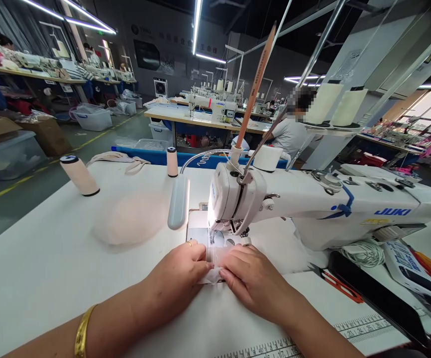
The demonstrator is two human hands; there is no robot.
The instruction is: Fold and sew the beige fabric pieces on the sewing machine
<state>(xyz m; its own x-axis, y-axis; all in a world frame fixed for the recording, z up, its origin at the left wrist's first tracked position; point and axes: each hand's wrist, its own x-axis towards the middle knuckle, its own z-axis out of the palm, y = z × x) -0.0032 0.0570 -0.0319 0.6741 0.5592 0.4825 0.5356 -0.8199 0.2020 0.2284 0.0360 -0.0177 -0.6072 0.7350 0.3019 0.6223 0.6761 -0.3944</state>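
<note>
Left hand: the left hand lies flat on the counter, fingers narrowed and pressed down on the fabric piece; a ring shows on one finger and a gold bangle on the wrist.
Right hand: the right hand rests just beside the left one, fingertips bent and pinning the same fabric piece from the other side.
Fabric piece: small, pale and sheer; it lies on the counter between both hands, directly in front of the needle area of the sewing machine.
Sewing machine: white, marked JUKI; a lamp on a flexible neck lights the needle plate.
Thread cones: one tilted cone stands at the far left of the counter, a smaller upright spool near the back edge.
Loose fabric: a pale sheer heap lies on the counter left of the lamp.
Containers: a clear plastic bin stands on the floor at left, contents not discernible; a white tub farther back holds a clear bag, what is inside it cannot be told.
Right side: coiled white cord and a red-handled tool lie beside the machine base.
Background: a seated person works at another machine.
</note>
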